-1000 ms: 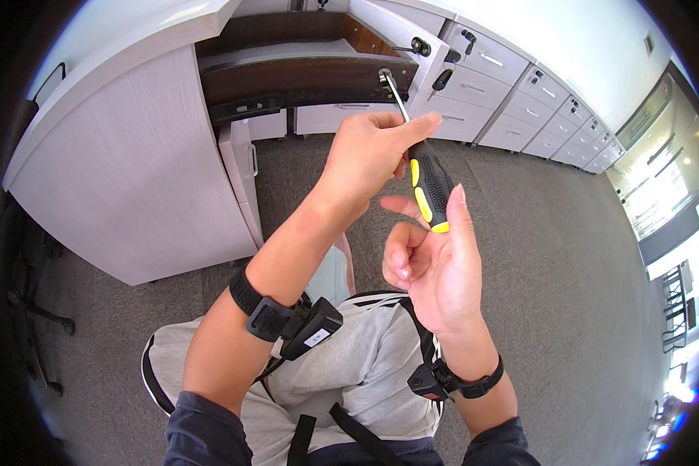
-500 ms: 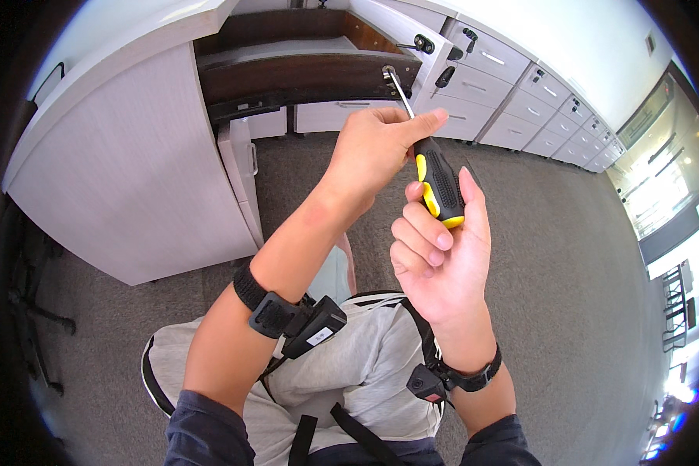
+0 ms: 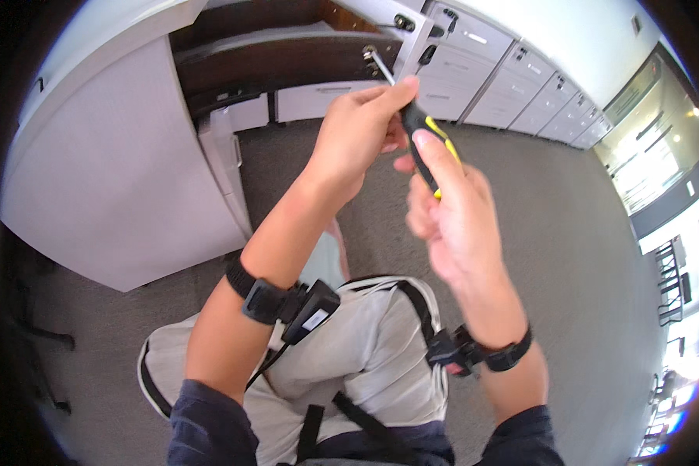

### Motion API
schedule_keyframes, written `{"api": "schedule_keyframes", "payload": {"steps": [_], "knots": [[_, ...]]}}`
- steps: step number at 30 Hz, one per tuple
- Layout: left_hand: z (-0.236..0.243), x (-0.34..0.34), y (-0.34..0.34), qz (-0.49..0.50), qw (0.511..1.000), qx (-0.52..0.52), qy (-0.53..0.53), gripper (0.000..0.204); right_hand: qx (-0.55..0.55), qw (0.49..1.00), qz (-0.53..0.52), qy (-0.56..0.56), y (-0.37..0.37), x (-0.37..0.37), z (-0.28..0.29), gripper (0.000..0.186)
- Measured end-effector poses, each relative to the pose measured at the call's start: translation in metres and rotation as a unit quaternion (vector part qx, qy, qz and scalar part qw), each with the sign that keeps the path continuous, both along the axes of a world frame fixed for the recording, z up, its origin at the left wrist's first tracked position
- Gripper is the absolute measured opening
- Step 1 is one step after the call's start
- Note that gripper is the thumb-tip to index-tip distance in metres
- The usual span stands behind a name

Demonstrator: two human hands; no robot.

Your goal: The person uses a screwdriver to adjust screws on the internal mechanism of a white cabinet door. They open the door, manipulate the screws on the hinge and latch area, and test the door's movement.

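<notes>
A screwdriver with a black and yellow handle [image 3: 415,118] slants up and to the left. Its metal shaft reaches a small metal fitting [image 3: 369,57] on the dark brown side of a pulled-out drawer [image 3: 279,66]. Whether the tip sits in a screw is too small to tell. My left hand [image 3: 349,136] pinches the tool near the front of the handle, where thumb and fingers hide part of the shaft. Lower down, my right hand [image 3: 466,217] grips the handle, its thumb laid along it and the fingers curled beneath; it is slightly blurred.
A pale desk panel [image 3: 93,171] stands at the left, with a small drawer unit [image 3: 225,155] beside it. The pulled-out drawer's white front carries a black lock [image 3: 404,22]. Pale drawer cabinets [image 3: 474,78] line the wall behind. Grey carpet [image 3: 567,256] spreads to the right.
My right hand has rolled over, from palm up with loose fingers to thumb on top of the handle, and the screwdriver's handle has turned. My left hand keeps its pinch. The view has shifted slightly.
</notes>
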State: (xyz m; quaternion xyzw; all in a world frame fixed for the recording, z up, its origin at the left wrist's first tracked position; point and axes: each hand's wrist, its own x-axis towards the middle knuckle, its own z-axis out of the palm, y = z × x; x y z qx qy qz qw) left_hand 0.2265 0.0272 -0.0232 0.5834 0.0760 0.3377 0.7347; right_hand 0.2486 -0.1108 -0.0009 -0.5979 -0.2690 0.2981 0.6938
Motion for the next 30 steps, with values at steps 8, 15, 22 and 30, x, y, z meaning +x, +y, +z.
{"api": "schedule_keyframes", "payload": {"steps": [8, 15, 22, 30], "knots": [[0.005, -0.004, -0.004, -0.051, 0.998, -0.016, -0.016, 0.040, -0.131, 0.960, -0.047, -0.241, -0.007, 0.015, 0.016, 0.036], [0.009, -0.014, -0.011, -0.075, 0.994, -0.077, -0.029, 0.039, -0.235, 0.804, -0.119, -0.532, -0.004, 0.008, 0.019, 0.037], [0.012, -0.012, -0.011, -0.096, 0.982, -0.155, -0.046, 0.036, -0.239, 0.684, -0.165, -0.670, -0.004, -0.002, 0.029, 0.029], [0.018, -0.011, -0.014, -0.066, 0.993, -0.089, -0.046, 0.028, -0.179, 0.637, -0.167, -0.731, -0.007, 0.005, 0.026, 0.028]]}}
